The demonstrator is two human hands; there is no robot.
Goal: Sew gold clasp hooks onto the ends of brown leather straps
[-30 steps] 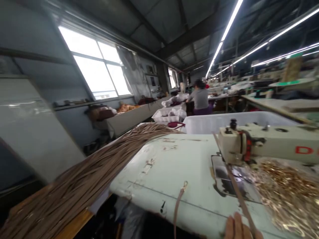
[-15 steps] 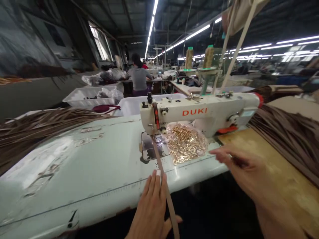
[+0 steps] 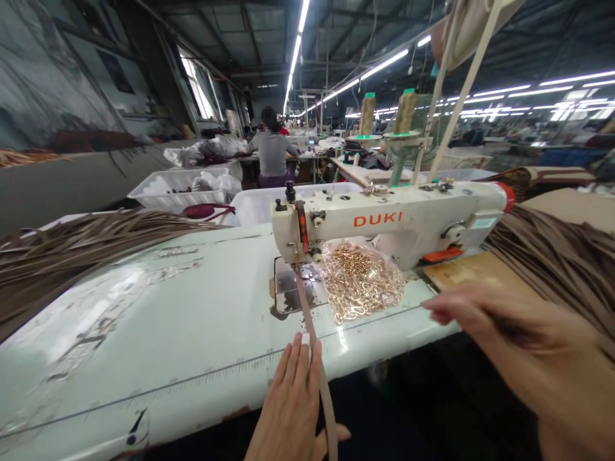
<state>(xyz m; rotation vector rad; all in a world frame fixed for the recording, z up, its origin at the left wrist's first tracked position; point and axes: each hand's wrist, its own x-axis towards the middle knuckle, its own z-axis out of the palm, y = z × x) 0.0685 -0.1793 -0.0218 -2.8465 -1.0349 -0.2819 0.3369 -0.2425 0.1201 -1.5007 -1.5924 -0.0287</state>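
A narrow brown strap (image 3: 306,301) runs from under the needle area of the white sewing machine (image 3: 379,221) toward me and hangs over the table's front edge. My left hand (image 3: 293,390) lies flat beside the strap and touches it, fingers stretched forward. The strap passes over that hand's thumb. One finger wears a white wrap. My right hand (image 3: 509,339) hovers at the right, off the table's front edge, its fingers bent and smeared by motion; whether it holds anything is unclear. Between the hands, a clear bag of gold-coloured metal clasps (image 3: 362,282) rests against the machine.
Brown strips are piled at the left (image 3: 86,240) and the right (image 3: 567,256). White plastic bins (image 3: 187,186) stand behind the table (image 3: 192,320). Two thread cones (image 3: 368,115) rise behind the machine. Farther back, a person in a grey top (image 3: 273,153) faces away.
My right hand has moved to the right and nearer to me, away from the bag of clasps. My left hand and the strap have hardly moved. The view has shifted slightly.
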